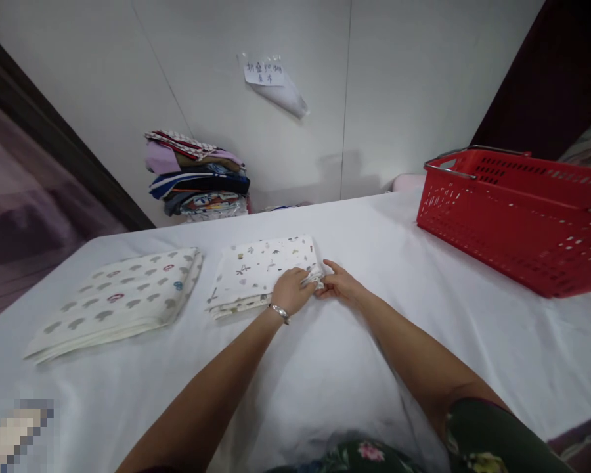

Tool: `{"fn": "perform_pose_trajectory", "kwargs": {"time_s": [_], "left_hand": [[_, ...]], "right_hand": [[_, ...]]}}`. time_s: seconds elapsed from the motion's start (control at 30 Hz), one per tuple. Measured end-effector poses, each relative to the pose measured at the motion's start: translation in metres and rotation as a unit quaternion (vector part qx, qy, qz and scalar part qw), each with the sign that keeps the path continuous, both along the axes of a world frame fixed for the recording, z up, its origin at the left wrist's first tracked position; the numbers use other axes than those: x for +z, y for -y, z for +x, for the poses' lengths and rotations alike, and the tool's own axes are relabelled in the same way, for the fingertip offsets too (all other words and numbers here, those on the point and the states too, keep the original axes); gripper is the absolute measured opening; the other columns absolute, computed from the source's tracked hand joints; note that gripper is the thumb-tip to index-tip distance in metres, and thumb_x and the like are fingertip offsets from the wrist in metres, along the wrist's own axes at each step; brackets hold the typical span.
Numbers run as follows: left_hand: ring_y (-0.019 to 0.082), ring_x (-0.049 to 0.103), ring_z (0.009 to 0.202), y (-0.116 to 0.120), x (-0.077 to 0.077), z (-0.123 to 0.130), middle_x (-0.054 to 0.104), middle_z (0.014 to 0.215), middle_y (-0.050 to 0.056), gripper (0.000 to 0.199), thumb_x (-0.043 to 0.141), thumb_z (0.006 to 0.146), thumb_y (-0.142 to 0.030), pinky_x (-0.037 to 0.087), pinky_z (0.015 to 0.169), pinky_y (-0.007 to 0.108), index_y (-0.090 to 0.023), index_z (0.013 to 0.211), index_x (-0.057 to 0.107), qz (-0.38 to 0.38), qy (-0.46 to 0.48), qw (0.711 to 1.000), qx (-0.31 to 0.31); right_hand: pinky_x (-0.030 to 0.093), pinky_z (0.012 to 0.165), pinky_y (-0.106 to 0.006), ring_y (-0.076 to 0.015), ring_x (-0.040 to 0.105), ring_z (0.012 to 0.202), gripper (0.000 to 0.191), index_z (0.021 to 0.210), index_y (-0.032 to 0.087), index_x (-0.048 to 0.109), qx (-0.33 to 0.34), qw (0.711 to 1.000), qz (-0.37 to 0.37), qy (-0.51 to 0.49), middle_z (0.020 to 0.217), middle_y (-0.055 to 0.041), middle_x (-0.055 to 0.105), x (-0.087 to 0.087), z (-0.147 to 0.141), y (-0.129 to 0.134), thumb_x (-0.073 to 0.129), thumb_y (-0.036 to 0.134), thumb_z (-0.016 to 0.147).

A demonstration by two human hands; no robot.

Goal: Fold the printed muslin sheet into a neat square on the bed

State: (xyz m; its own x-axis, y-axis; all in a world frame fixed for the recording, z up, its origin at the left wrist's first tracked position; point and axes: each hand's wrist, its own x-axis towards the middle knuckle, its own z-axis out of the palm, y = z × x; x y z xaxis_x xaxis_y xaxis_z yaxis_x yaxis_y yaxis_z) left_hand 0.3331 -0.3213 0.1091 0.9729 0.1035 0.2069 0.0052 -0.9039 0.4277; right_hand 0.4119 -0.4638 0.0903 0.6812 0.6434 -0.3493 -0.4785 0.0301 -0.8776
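A folded white cloth (261,266) with small plant-like prints lies on the white-covered table in front of me. My left hand (291,291), with a silver bracelet at the wrist, rests on its right end, fingers curled on a bunched bit of the fabric. At the same right edge, my right hand (341,282) pinches the cloth between bent fingers, its index finger raised a little. The bunched corner shows between both hands; part of it is hidden under my fingers. To the left lies another folded cloth (128,292), cream with grey mushroom-like shapes and a few red and blue ones.
A red plastic basket (502,230) with metal handles stands on the right of the table (374,236). Beyond the far edge, a stack of folded clothes (197,174) sits against the wall. A paper sign (266,73) hangs there. A pinkish curtain (24,210) is at left.
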Motion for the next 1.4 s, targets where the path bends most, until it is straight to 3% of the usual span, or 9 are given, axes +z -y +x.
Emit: {"fn": "perform_pose_trajectory", "kwargs": {"time_s": [0.17,0.37,0.67,0.93,1.03,1.2,1.4], "left_hand": [[0.015,0.057,0.08,-0.005,0.002,0.005,0.065,0.084,0.002,0.027,0.046,0.082,-0.039,0.042,0.071,0.027,-0.022,0.08,0.067,-0.065,-0.018,0.997,0.028],[0.015,0.056,0.083,0.002,-0.009,0.004,0.064,0.082,0.002,0.034,0.04,0.086,-0.037,0.041,0.075,0.027,-0.021,0.071,0.066,-0.068,0.029,0.996,0.056],[0.016,0.057,0.088,-0.001,-0.012,0.005,0.066,0.09,0.002,0.035,0.039,0.086,-0.036,0.042,0.08,0.028,-0.022,0.077,0.07,-0.099,0.007,0.994,0.049],[0.014,0.058,0.085,-0.003,-0.004,0.007,0.065,0.089,0.002,0.034,0.038,0.087,-0.035,0.043,0.078,0.026,-0.021,0.078,0.067,-0.117,0.03,0.99,0.077],[0.014,0.057,0.088,-0.003,0.001,0.003,0.063,0.095,0.003,0.033,0.034,0.089,-0.033,0.042,0.079,0.026,-0.021,0.084,0.065,-0.071,0.083,0.992,0.061],[0.019,0.053,0.094,-0.001,-0.004,-0.004,0.062,0.101,0.005,0.027,0.037,0.089,-0.029,0.039,0.083,0.034,-0.02,0.094,0.062,0.101,0.076,0.991,-0.048],[0.016,0.053,0.09,-0.006,-0.014,-0.004,0.062,0.098,0.005,0.027,0.037,0.09,-0.029,0.043,0.08,0.03,-0.019,0.092,0.062,0.057,0.094,0.992,-0.066]], "right_hand": [[0.055,0.05,-0.028,-0.0167,0.064,0.052,0.084,0.142,0.016,0.008,-0.001,1.0,-0.005,0.015,0.061,-0.0009,0.065,-0.001,-0.001,-0.001,0.053,0.002,0.072],[0.056,0.054,-0.03,-0.0165,0.065,0.055,0.084,0.142,0.017,0.008,0.001,1.0,0.021,0.023,0.061,-0.0001,0.065,-0.005,0.0,-0.001,0.056,0.006,0.074],[0.057,0.055,-0.031,-0.0157,0.065,0.058,0.092,0.143,0.019,0.006,-0.003,0.999,0.013,0.036,0.073,-0.0035,0.066,-0.004,-0.003,-0.001,0.068,0.025,0.075],[0.056,0.052,-0.029,-0.0173,0.065,0.057,0.094,0.142,0.016,0.006,-0.004,1.0,-0.012,0.017,0.065,-0.0003,0.064,-0.001,-0.005,-0.003,0.058,0.0,0.066],[0.056,0.052,-0.029,-0.0173,0.065,0.057,0.093,0.142,0.016,0.006,0.004,1.0,-0.016,0.0,0.067,-0.002,0.065,0.0,-0.004,-0.002,0.053,-0.003,0.065],[0.055,0.052,-0.027,-0.016,0.065,0.056,0.092,0.141,0.015,0.005,0.012,1.0,0.005,-0.018,0.069,-0.003,0.066,0.002,-0.003,0.0,0.051,-0.004,0.064],[0.056,0.055,-0.029,-0.0167,0.066,0.06,0.089,0.141,0.016,0.007,0.022,0.999,0.03,-0.028,0.076,-0.0052,0.066,0.002,-0.002,0.003,0.053,-0.002,0.066]]}}
